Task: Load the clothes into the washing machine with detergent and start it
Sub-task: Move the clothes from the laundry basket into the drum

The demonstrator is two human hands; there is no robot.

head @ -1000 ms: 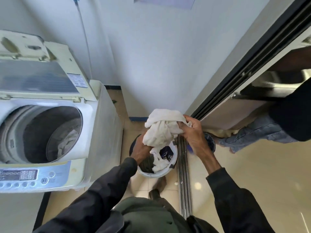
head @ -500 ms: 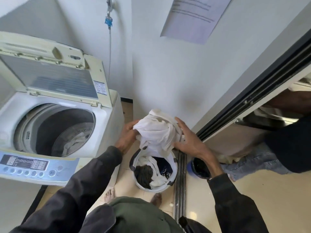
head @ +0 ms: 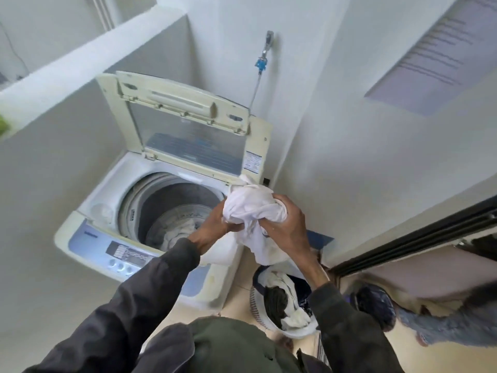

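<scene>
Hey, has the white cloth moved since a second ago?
Yes. The white cloth has gone from just above the basket up and leftward to the right rim of the washing machine.

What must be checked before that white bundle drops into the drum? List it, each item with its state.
1. Lid raised, opening clear: ok.
2. Room in drum: ok; only a pale cloth lies at the bottom.
3. Grip on white bundle: ok; left hand and right hand both clutch it.
4. Bundle over the opening: not ok; it sits at the right rim, tail hanging outside.
5. Detergent ready: cannot tell; none in view.
</scene>
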